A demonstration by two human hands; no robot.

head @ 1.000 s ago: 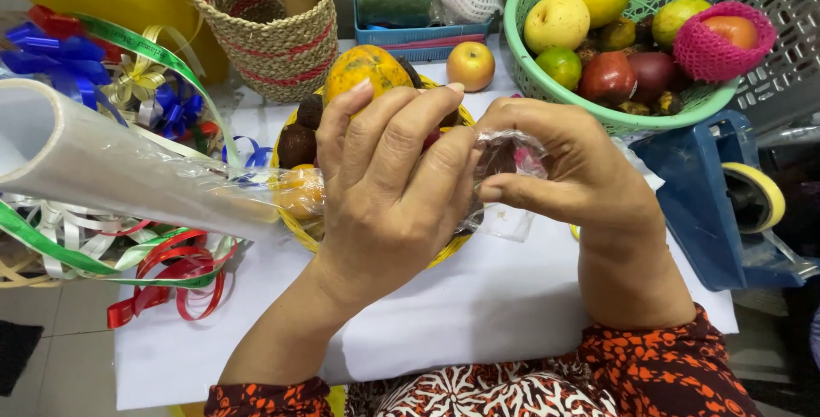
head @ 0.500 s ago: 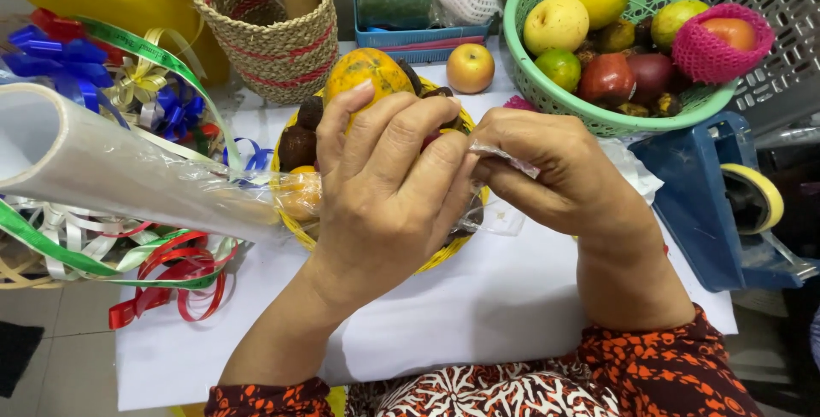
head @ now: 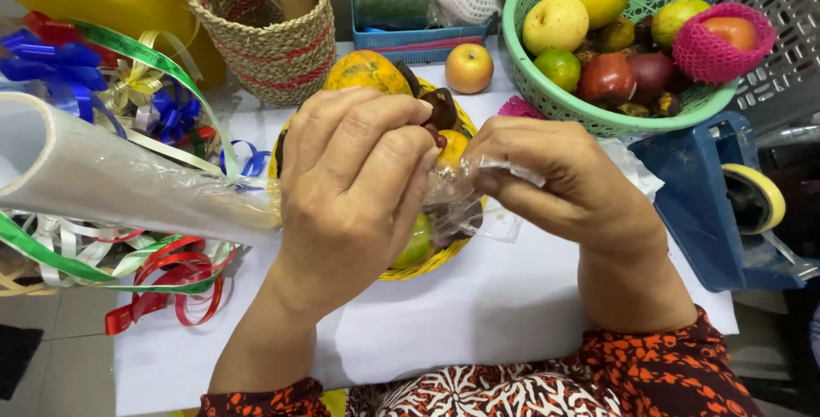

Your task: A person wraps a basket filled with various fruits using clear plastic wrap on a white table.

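Left hand (head: 354,186) steadies yellow fruit basket (head: 427,259); your right hand (head: 555,178) fingers pinch clear wrap (head: 465,199); overpull risks tearing film

Both hands, left hand (head: 354,190) and right hand (head: 559,179), pinch clear wrap (head: 457,199) over a yellow fruit basket (head: 427,259).

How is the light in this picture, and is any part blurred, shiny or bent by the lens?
Head view: the light is soft and even, with only faint shadow under the left hand and right hand. The roll of clear film shows pale glare along its length. The hands and the green basket are sharp. The picture's edges look slightly stretched, as with a wide lens.
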